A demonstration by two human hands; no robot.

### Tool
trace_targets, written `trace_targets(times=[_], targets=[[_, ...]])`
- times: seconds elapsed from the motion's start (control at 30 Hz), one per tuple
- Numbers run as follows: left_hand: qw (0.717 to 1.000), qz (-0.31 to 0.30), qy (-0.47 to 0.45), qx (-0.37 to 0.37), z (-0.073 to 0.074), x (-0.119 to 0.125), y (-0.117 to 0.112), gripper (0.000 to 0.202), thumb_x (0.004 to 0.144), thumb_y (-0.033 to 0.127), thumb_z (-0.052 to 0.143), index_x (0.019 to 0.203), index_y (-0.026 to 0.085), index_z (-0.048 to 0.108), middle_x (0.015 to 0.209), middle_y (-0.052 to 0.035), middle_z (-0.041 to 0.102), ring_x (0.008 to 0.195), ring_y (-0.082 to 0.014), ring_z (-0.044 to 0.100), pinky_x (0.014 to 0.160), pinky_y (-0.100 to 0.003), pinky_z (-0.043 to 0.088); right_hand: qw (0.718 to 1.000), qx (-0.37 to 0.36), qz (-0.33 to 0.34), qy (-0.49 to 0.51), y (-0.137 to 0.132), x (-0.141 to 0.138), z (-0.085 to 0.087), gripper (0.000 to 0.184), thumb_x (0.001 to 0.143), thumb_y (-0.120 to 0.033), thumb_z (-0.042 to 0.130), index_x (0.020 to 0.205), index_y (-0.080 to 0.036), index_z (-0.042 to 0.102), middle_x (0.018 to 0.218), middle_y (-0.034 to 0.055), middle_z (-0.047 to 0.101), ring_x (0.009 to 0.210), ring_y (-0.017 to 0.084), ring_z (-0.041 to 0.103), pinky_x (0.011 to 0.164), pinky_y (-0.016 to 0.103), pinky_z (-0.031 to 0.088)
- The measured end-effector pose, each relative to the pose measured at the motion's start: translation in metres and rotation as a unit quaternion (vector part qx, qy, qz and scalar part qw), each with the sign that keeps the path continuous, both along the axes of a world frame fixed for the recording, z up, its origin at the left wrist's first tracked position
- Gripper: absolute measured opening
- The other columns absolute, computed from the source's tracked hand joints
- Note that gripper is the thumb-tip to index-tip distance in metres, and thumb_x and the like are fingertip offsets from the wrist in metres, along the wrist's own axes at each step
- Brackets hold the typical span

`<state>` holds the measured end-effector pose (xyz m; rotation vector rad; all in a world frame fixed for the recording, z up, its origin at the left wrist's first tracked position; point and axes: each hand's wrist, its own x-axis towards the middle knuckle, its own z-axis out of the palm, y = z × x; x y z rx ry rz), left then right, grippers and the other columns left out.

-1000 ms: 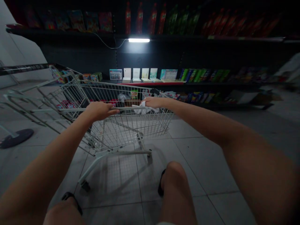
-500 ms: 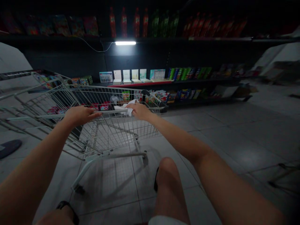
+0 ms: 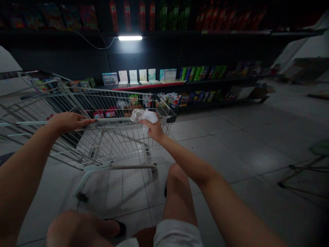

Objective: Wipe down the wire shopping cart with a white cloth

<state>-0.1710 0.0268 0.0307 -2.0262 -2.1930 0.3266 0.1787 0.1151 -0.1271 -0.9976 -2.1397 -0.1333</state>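
Note:
A metal wire shopping cart [image 3: 120, 140] stands in front of me, its basket side towards my knees. My left hand [image 3: 68, 122] rests on the cart's top rail with its visible fingers stretched along it; the underside of the hand is hidden. Pinched in my right hand [image 3: 155, 130] is a crumpled white cloth [image 3: 149, 117], close to the same rail nearer the cart's black corner piece [image 3: 171, 119]. I cannot tell whether the cloth touches the rail.
Behind the cart runs a dark shelf unit [image 3: 154, 51] with bottles, booklets and snack packets. A lit tube lamp [image 3: 130, 38] hangs under its upper shelf. Dark stand legs [image 3: 300, 171] are on the tiled floor [image 3: 221, 147] at right. My bent knees are below.
My right hand has lifted slightly off the rail, and more of the white cloth shows. The left hand has shifted left along the rail in view. The whole view has moved a little.

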Motion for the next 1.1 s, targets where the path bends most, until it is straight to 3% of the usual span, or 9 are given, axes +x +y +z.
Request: trace_targets(times=[0.1,0.2,0.3,0.4,0.5,0.63,0.77,0.93,1.1], targets=[[0.998,0.021,0.009,-0.06,0.006,0.013,0.002,0.082,0.085,0.083,0.025,0.107,0.021,0.073,0.089,-0.0051,0.077,0.087,-0.0215,0.067,0.073,-0.027,0.045,0.998,-0.008,0.027,-0.052,-0.004,-0.012,-0.044,0.029,0.094,-0.031,0.052,0.111,-0.029,0.075,0.131,0.0113,0.059,0.132,0.032,0.043,0.114,0.053,0.03],[0.997,-0.079,0.022,0.01,0.005,0.062,0.01,0.087,0.083,0.086,0.02,0.114,0.022,0.07,0.105,-0.0104,0.074,0.093,-0.027,0.066,0.08,-0.036,0.048,0.982,-0.077,0.078,-0.154,-0.013,-0.013,-0.107,0.033,0.099,-0.037,0.045,0.112,-0.027,0.074,0.127,0.0138,0.062,0.126,0.03,0.05,0.109,0.054,0.037],[0.989,-0.145,0.002,0.013,-0.009,0.121,0.025,0.081,0.086,0.081,0.019,0.115,0.026,0.07,0.106,-0.0087,0.073,0.098,-0.0257,0.067,0.084,-0.035,0.048,0.96,-0.11,0.123,-0.225,-0.026,0.001,-0.166,0.025,0.095,-0.032,0.055,0.102,-0.022,0.077,0.114,0.0135,0.069,0.115,0.026,0.057,0.102,0.046,0.047],[0.985,-0.17,-0.012,-0.023,-0.028,0.156,0.038,0.082,0.087,0.079,0.017,0.105,0.022,0.073,0.099,-0.0121,0.074,0.095,-0.0267,0.068,0.081,-0.035,0.049,0.942,-0.117,0.161,-0.271,-0.034,0.012,-0.194,0.019,0.09,-0.029,0.062,0.09,-0.016,0.077,0.1,0.0133,0.072,0.106,0.024,0.06,0.095,0.04,0.05],[0.987,-0.16,-0.03,-0.002,-0.041,0.162,0.045,0.083,0.088,0.079,0.016,0.105,0.023,0.074,0.097,-0.0137,0.075,0.095,-0.0287,0.069,0.081,-0.038,0.049,0.924,-0.094,0.228,-0.294,-0.036,-0.013,-0.184,0.023,0.095,-0.029,0.055,0.098,-0.019,0.075,0.101,0.0121,0.07,0.109,0.022,0.057,0.098,0.038,0.046],[0.989,-0.144,-0.033,0.025,-0.045,0.157,0.046,0.08,0.087,0.079,0.018,0.108,0.025,0.074,0.102,-0.0133,0.075,0.1,-0.0305,0.067,0.086,-0.041,0.048,0.896,-0.008,0.342,-0.281,-0.037,-0.099,-0.15,0.032,0.099,-0.022,0.044,0.119,-0.029,0.068,0.115,0.0091,0.068,0.121,0.02,0.05,0.106,0.037,0.039],[0.987,-0.156,-0.025,0.029,-0.043,0.156,0.044,0.081,0.089,0.076,0.015,0.107,0.024,0.074,0.1,-0.0127,0.074,0.098,-0.0297,0.068,0.084,-0.04,0.048,0.874,0.024,0.344,-0.341,-0.033,-0.136,-0.139,0.031,0.098,-0.019,0.043,0.1,-0.021,0.073,0.112,0.0103,0.068,0.123,0.021,0.049,0.106,0.038,0.039],[0.987,-0.158,0.003,0.025,-0.044,0.151,0.04,0.079,0.09,0.075,0.014,0.104,0.026,0.073,0.093,-0.0105,0.074,0.092,-0.0274,0.068,0.08,-0.037,0.047,0.848,0.0,0.344,-0.404,-0.011,-0.048,-0.152,0.028,0.093,-0.013,0.048,0.084,-0.021,0.074,0.1,0.007,0.071,0.114,0.019,0.055,0.1,0.034,0.042],[0.988,-0.15,-0.014,0.027,-0.044,0.148,0.038,0.077,0.089,0.075,0.018,0.105,0.023,0.074,0.097,-0.0109,0.073,0.093,-0.0285,0.068,0.083,-0.038,0.048,0.862,-0.048,0.272,-0.425,0.008,0.063,-0.152,0.026,0.088,-0.007,0.052,0.077,-0.019,0.073,0.087,0.0087,0.071,0.108,0.019,0.056,0.097,0.034,0.042]])
